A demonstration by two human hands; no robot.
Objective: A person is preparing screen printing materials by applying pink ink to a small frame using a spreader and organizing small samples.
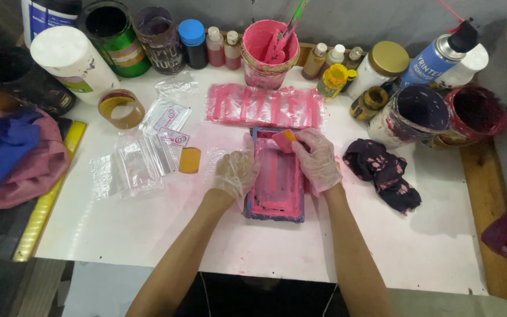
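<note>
Pink frame (277, 182) between hands; right fingers (305, 141) pinch orange squeegee (284, 140)

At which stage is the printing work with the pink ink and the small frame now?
Done: the small blue-framed screen is already coated with pink ink, and pink-smeared clear plastic sheets lie behind it. In hand: the gloved left hand steadies the frame while the gloved right hand holds a small orange scraper at its top edge. Left: several clear plastic bags to the left show no pink.
</note>
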